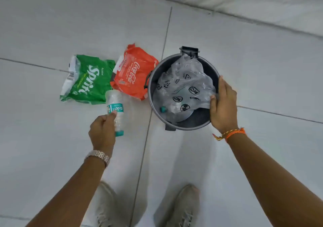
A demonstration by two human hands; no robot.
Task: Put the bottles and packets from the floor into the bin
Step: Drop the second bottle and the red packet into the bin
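Note:
A round grey bin (153, 80) stands on the tiled floor with a crumpled clear plastic packet (185, 87) and a bottle with a teal cap (163, 109) inside. My right hand (222, 106) rests on the bin's right rim, its fingers pinching the edge of the clear packet. My left hand (103, 132) is shut on a clear water bottle (116, 109) with a teal label, its cap pointing toward me, held above the floor left of the bin. A green Sprite packet (87, 80) and a red Coca-Cola packet (134, 73) lie on the floor left of the bin.
My two shoes (183, 207) stand on the pale floor tiles just below the bin. A white wall base (244, 3) runs across the top right behind the bin. A black hinge bracket (189, 50) sticks out at the bin's far rim.

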